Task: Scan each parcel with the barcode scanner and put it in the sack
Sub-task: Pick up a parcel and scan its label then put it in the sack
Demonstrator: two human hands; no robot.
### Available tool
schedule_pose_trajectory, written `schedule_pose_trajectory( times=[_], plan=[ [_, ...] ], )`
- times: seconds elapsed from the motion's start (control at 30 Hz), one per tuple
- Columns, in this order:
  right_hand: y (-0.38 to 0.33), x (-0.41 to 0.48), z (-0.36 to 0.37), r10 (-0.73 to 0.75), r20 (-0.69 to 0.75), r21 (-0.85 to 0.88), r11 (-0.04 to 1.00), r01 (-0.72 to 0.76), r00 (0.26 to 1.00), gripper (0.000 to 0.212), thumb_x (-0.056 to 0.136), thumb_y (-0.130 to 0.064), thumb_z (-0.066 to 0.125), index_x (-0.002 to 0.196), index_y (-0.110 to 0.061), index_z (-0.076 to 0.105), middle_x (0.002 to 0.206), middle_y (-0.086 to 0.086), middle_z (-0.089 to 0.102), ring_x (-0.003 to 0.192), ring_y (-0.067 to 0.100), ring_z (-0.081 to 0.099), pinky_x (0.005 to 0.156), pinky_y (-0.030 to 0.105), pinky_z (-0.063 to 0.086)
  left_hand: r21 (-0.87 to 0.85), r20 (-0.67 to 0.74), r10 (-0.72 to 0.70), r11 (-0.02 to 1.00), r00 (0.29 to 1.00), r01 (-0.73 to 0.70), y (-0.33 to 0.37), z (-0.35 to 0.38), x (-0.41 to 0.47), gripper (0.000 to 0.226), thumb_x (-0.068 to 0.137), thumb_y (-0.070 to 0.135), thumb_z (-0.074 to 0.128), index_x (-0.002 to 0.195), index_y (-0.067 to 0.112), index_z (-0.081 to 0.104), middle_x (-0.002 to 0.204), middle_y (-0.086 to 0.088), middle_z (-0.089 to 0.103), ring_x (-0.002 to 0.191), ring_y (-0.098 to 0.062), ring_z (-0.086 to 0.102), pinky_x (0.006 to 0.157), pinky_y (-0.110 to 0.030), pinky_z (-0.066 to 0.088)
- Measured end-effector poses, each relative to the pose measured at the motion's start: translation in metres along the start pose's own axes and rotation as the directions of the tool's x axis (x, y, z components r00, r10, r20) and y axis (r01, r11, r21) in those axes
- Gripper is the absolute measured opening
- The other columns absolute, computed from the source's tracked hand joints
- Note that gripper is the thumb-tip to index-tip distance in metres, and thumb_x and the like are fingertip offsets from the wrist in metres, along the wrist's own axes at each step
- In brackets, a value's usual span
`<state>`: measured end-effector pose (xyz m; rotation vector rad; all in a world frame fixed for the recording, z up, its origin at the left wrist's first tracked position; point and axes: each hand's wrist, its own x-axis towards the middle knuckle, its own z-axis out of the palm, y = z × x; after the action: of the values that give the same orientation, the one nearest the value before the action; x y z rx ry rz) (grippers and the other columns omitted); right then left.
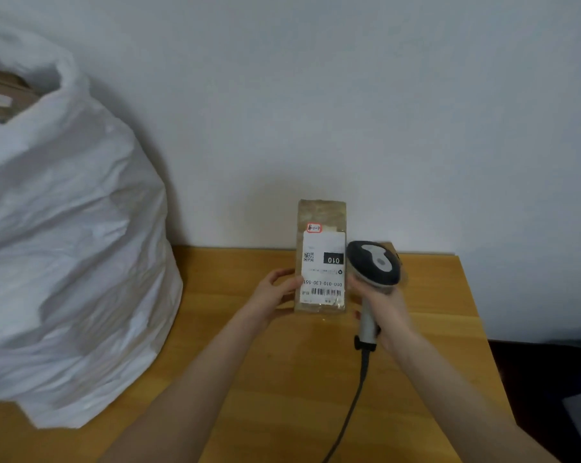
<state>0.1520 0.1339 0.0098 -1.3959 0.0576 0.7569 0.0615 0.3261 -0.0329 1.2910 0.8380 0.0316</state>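
My left hand (275,292) grips the left edge of a brown cardboard parcel (321,215) and holds it upright above the table, its white label with a barcode facing me. My right hand (387,310) grips the handle of a grey and dark barcode scanner (374,262), whose head sits just right of the parcel. The scanner's cable runs down toward the bottom of the view. A large white sack (68,235) stands on the left of the table, with brown parcels showing in its open top.
The wooden table (282,379) stands against a white wall. Its right edge drops to a dark floor area at the far right. The bare tabletop lies between the sack and my arms.
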Motion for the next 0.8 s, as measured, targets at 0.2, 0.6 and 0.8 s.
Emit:
schedule_pose_trajectory(
  times=[0.2, 0.6, 0.8],
  plan=[
    [0.018, -0.064, 0.010, 0.021, 0.129, -0.223, 0.975, 0.008, 0.991, 0.018, 0.083, -0.019, 0.074, 0.083, -0.003, 0.066, 0.057, 0.007, 0.064, 0.045, 0.012, 0.056, 0.046, 0.023, 0.046, -0.085, -0.232, 0.095, 0.989, 0.968, -0.118, 0.022, -0.024, -0.020, 0.057, 0.083, 0.027, 0.074, 0.132, 0.019, 0.047, 0.108, -0.006, 0.072, 0.099, -0.021, 0.068, 0.090, -0.043, 0.053],
    [0.014, -0.099, 0.031, 0.016, 0.182, -0.327, 0.944, 0.045, 0.983, 0.020, 0.086, -0.016, 0.072, 0.077, 0.001, 0.067, 0.054, 0.012, 0.062, 0.040, 0.017, 0.051, 0.044, 0.025, 0.043, -0.057, -0.340, 0.157, 0.981, 0.927, -0.187, 0.027, -0.050, -0.026, 0.062, 0.083, 0.030, 0.073, 0.136, 0.018, 0.044, 0.118, -0.008, 0.067, 0.101, -0.021, 0.066, 0.080, -0.034, 0.056],
    [0.010, -0.101, 0.032, 0.019, 0.166, -0.337, 0.941, 0.039, 0.986, 0.023, 0.086, -0.016, 0.071, 0.073, 0.004, 0.068, 0.051, 0.011, 0.060, 0.038, 0.018, 0.049, 0.047, 0.029, 0.042, -0.078, -0.347, 0.145, 0.980, 0.927, -0.182, 0.024, -0.049, -0.018, 0.059, 0.084, 0.029, 0.072, 0.135, 0.019, 0.045, 0.116, -0.007, 0.068, 0.098, -0.020, 0.067, 0.074, -0.031, 0.055]
  ],
)
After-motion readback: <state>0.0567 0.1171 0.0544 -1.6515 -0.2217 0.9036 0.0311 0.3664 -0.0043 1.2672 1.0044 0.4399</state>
